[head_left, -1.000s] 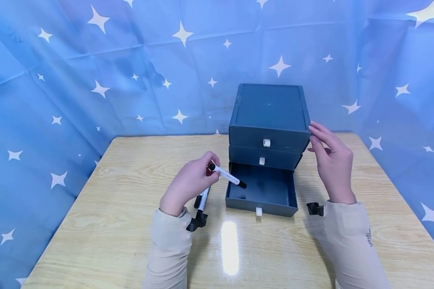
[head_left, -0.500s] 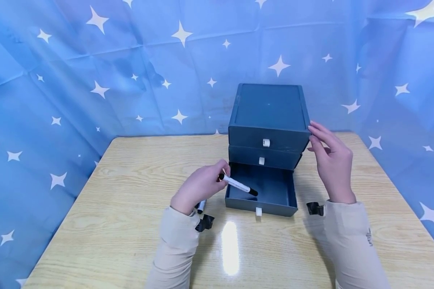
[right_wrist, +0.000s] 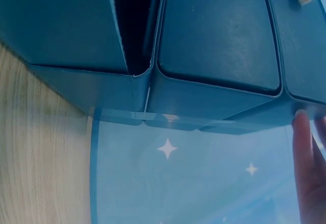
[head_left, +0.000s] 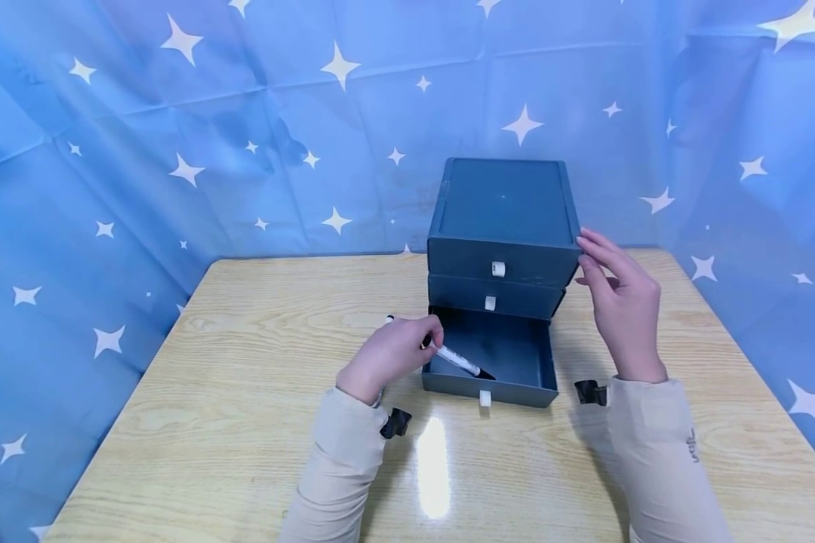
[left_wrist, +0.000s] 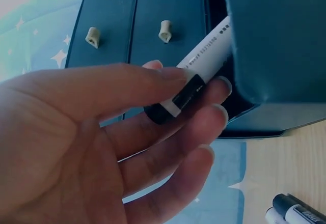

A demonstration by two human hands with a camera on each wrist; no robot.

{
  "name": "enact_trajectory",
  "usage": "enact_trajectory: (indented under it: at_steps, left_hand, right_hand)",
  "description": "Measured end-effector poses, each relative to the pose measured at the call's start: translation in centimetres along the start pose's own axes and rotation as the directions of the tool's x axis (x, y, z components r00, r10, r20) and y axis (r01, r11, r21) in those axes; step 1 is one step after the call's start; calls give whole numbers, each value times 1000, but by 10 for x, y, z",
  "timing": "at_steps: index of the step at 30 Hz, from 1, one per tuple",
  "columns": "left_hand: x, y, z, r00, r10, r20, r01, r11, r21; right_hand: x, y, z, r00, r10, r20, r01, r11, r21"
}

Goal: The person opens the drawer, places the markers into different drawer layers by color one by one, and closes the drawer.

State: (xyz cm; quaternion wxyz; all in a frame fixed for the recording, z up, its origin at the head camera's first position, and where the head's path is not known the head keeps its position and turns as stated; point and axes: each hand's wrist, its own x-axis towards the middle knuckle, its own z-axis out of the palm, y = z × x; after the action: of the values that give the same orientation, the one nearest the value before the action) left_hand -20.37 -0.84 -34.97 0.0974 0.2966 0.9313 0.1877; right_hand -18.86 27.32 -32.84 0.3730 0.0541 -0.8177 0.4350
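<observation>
My left hand (head_left: 395,353) pinches a white marker (head_left: 458,360) with black ends between thumb and fingers, over the left side of the pulled-out bottom drawer (head_left: 516,394). The marker slants down into that drawer, its far end low near the front wall. In the left wrist view, the thumb lies across the black end of the marker (left_wrist: 211,53). My right hand (head_left: 626,305) touches the upper right front edge of the dark blue drawer unit (head_left: 505,204) with its fingertips. The right wrist view shows only some fingers (right_wrist: 304,168) against the unit's side.
More markers (left_wrist: 298,214) lie on the table left of the unit, mostly hidden behind my left hand in the head view. The upper two drawers, with small white pulls (head_left: 498,269), are closed. A blue star-patterned cloth (head_left: 278,113) hangs behind the wooden table (head_left: 244,362).
My left hand has moved right and slightly down, carrying the marker from above the drawer's left edge to down inside it. The right hand stays at the unit's edge.
</observation>
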Motion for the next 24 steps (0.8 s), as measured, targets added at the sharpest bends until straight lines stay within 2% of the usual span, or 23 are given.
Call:
enact_trajectory:
  at_steps: [5, 8, 18, 24]
  left_hand:
    - [1, -1, 4, 996, -43, 81, 46, 998, -44]
    - [1, -2, 5, 992, -57, 116, 64, 996, -57]
    - [3, 2, 9, 987, -62, 150, 66, 998, -19]
    - [4, 3, 12, 986, -81, 148, 83, 997, -6]
  right_hand:
    - [1, 17, 2, 1000, 2, 2, -2, 1000, -8]
    - [1, 20, 2, 1000, 3, 0, -3, 1000, -8]
    - [0, 22, 3, 1000, 8, 1, -8, 1000, -7]
    - [0, 20, 3, 1000, 7, 3, -7, 1000, -11]
